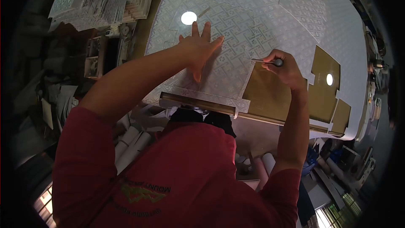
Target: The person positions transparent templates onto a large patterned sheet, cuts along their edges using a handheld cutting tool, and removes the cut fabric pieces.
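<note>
My left hand point(200, 47) lies with fingers spread on a clear template point(236, 17), pressing it over a pale sheet point(270, 25) with a woven geometric pattern. In my right hand point(287, 68) is an awl-like tool point(276, 62) with a rounded dark grey handle and a thin metal shaft. Its tip touches the sheet near the upper corner of a cut-out, where the brown table surface point(270, 88) shows. My right fingers are wrapped around the handle. The exact shape of the tip is too small to make out.
A tall stack of cut patterned sheets point(101, 0) stands at the far left, near a wooden shelf box point(93, 61). More cut-outs expose the table at right. Narrow sheet strips point(240, 107) hang over the front edge. Rolls point(128, 139) lie below the table.
</note>
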{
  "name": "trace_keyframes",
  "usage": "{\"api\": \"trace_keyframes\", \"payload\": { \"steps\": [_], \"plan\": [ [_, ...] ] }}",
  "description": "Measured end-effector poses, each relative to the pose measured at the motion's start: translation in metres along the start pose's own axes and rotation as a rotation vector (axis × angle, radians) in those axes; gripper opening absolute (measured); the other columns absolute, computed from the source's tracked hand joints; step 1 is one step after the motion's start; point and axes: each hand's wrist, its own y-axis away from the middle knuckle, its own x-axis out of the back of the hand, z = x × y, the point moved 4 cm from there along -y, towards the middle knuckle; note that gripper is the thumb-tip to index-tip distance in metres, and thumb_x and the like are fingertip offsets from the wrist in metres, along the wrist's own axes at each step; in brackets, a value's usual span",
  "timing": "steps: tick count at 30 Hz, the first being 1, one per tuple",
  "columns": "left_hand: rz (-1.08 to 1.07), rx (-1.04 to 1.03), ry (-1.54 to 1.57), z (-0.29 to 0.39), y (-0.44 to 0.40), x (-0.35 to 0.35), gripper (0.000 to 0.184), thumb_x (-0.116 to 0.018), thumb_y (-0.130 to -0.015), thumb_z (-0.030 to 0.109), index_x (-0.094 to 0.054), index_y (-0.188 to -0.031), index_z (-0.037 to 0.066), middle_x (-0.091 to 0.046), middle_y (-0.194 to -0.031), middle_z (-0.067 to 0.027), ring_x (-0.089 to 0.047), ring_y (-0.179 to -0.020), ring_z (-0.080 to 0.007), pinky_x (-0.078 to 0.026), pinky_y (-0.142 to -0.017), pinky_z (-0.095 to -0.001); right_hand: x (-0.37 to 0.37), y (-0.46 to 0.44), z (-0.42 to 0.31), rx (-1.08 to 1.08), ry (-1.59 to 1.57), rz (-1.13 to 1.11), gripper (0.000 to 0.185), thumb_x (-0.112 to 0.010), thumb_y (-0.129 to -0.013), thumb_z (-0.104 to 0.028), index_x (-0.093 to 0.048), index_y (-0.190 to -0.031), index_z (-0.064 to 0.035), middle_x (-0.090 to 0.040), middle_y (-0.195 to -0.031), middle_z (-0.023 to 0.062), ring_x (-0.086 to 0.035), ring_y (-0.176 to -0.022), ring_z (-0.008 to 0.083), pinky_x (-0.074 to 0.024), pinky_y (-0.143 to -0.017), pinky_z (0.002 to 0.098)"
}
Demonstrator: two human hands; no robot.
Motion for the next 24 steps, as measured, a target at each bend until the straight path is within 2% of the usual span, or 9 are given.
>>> {"api": "trace_keyframes", "payload": {
  "steps": [4, 7, 10, 13, 15, 16, 18, 22, 24],
  "plan": [
    [-0.043, 0.067, -0.059, 0.008, -0.002, 0.004, 0.151, -0.105, -0.048, 0.035, -0.014, -0.168, 0.023, 0.005, -0.170, -0.0331, -0.003, -0.153, -0.0631, -0.044, -0.105, -0.0762, -0.007, -0.014, 0.012, 0.064, -0.025, -0.079, 0.010, -0.078, -0.089, 0.002, -0.069, -0.092, 0.0002, -0.072, -0.089, 0.0022, -0.063, -0.081, 0.0075, -0.0521, -0.077, 0.0254],
    [-0.059, 0.100, -0.036, 0.009, -0.006, 0.005, 0.152, -0.106, -0.047, 0.032, -0.014, -0.168, 0.028, 0.008, -0.172, -0.0280, -0.003, -0.154, -0.0616, -0.042, -0.106, -0.0768, -0.021, -0.024, 0.029, 0.151, -0.277, -0.068, 0.008, -0.078, -0.091, 0.001, -0.070, -0.092, -0.0002, -0.073, -0.090, 0.0025, -0.066, -0.084, 0.0086, -0.0527, -0.076, 0.0253],
    [-0.062, 0.113, -0.054, 0.012, -0.006, 0.006, 0.152, -0.105, -0.047, 0.032, -0.015, -0.168, 0.029, 0.007, -0.172, -0.0288, -0.004, -0.154, -0.0614, -0.044, -0.106, -0.0744, -0.024, -0.017, 0.038, 0.069, -0.364, -0.066, 0.007, -0.076, -0.092, 0.001, -0.070, -0.095, -0.0004, -0.074, -0.093, 0.0027, -0.069, -0.087, 0.0098, -0.0533, -0.076, 0.0251],
    [-0.054, 0.106, -0.061, 0.014, -0.005, 0.009, 0.151, -0.105, -0.047, 0.033, -0.015, -0.168, 0.029, 0.006, -0.171, -0.0296, -0.004, -0.154, -0.0614, -0.044, -0.107, -0.0742, -0.031, -0.004, 0.034, 0.042, -0.453, 0.047, 0.008, -0.076, -0.093, -0.001, -0.071, -0.099, -0.0015, -0.073, -0.094, 0.0023, -0.067, -0.086, 0.0083, -0.0525, -0.076, 0.0241],
    [-0.062, 0.103, -0.067, 0.013, -0.005, 0.008, 0.150, -0.105, -0.047, 0.033, -0.015, -0.168, 0.028, 0.006, -0.171, -0.0303, -0.005, -0.154, -0.0613, -0.044, -0.106, -0.0747, -0.037, 0.010, 0.035, -0.028, -0.457, 0.308, 0.011, -0.077, -0.092, -0.003, -0.071, -0.102, -0.0015, -0.073, -0.095, 0.0038, -0.065, -0.084, 0.0087, -0.0526, -0.075, 0.0255],
    [-0.059, 0.096, -0.070, 0.014, -0.004, 0.007, 0.150, -0.105, -0.047, 0.033, -0.015, -0.168, 0.028, 0.006, -0.171, -0.0303, -0.005, -0.154, -0.0613, -0.044, -0.106, -0.0747, -0.048, 0.018, 0.035, -0.029, -0.454, 0.316, 0.011, -0.077, -0.092, -0.003, -0.071, -0.102, -0.0015, -0.073, -0.095, 0.0038, -0.065, -0.084, 0.0087, -0.0526, -0.075, 0.0255],
    [-0.057, 0.100, -0.061, 0.013, -0.004, 0.008, 0.151, -0.105, -0.047, 0.034, -0.015, -0.168, 0.028, 0.006, -0.172, -0.0291, -0.005, -0.154, -0.0609, -0.044, -0.106, -0.0753, -0.062, 0.030, 0.027, 0.061, -0.231, 0.547, 0.013, -0.078, -0.092, -0.006, -0.072, -0.102, -0.0012, -0.073, -0.092, 0.0055, -0.064, -0.082, 0.0101, -0.0533, -0.074, 0.0280],
    [-0.032, 0.075, -0.041, 0.012, -0.001, 0.007, 0.150, -0.105, -0.047, 0.034, -0.016, -0.168, 0.028, 0.007, -0.172, -0.0280, -0.004, -0.155, -0.0604, -0.042, -0.107, -0.0762, -0.091, 0.040, 0.003, 0.087, -0.143, 0.758, 0.013, -0.078, -0.091, -0.008, -0.071, -0.101, -0.0005, -0.074, -0.090, 0.0095, -0.067, -0.081, 0.0137, -0.0546, -0.076, 0.0309],
    [-0.046, 0.071, -0.018, 0.008, 0.001, 0.007, 0.150, -0.106, -0.048, 0.034, -0.015, -0.168, 0.028, 0.008, -0.172, -0.0271, -0.003, -0.155, -0.0599, -0.038, -0.110, -0.0767, -0.098, 0.039, -0.007, 0.048, -0.028, 0.888, 0.012, -0.076, -0.091, -0.009, -0.072, -0.099, -0.0009, -0.074, -0.088, 0.0136, -0.072, -0.081, 0.0200, -0.0558, -0.076, 0.0339]
  ]
}}
